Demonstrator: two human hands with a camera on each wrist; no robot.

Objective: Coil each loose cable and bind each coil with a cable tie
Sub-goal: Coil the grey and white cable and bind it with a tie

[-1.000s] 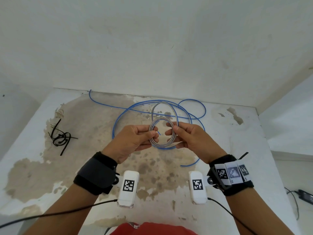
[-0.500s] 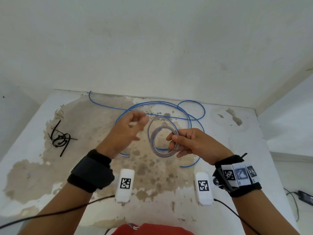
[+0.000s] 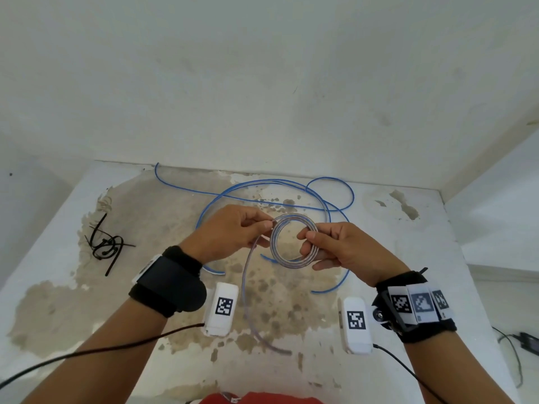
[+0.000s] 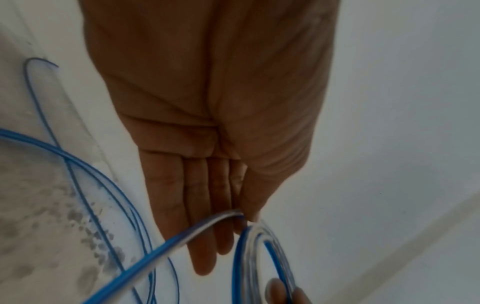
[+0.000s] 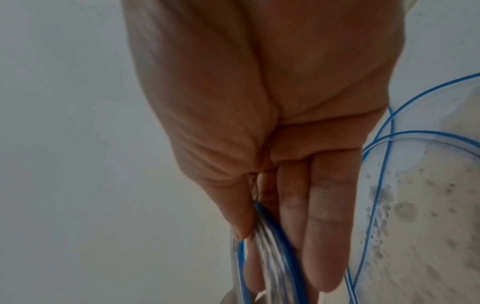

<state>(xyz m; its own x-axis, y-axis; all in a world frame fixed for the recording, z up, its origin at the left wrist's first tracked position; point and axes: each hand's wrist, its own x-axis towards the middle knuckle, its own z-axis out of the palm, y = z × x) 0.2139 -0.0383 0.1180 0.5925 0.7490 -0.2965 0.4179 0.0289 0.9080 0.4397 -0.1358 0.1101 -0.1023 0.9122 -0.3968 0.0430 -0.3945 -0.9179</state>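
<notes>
Hands [image 3: 291,240] apparently pinching cable coil [image 3: 293,243]

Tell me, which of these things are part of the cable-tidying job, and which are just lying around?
Part of the job:
- clear cable coil, pinched by the left hand and right hand
- its loose tail
- blue cable, uncoiled on the table
- black cable ties

Just lying about:
- black adapter and cord on the floor, right

Black wristbands [image 3: 169,284] wrap both bare forearms, each carrying a white camera unit [image 3: 220,309] with a square black-and-white marker and a black cable [image 3: 87,351].
</notes>
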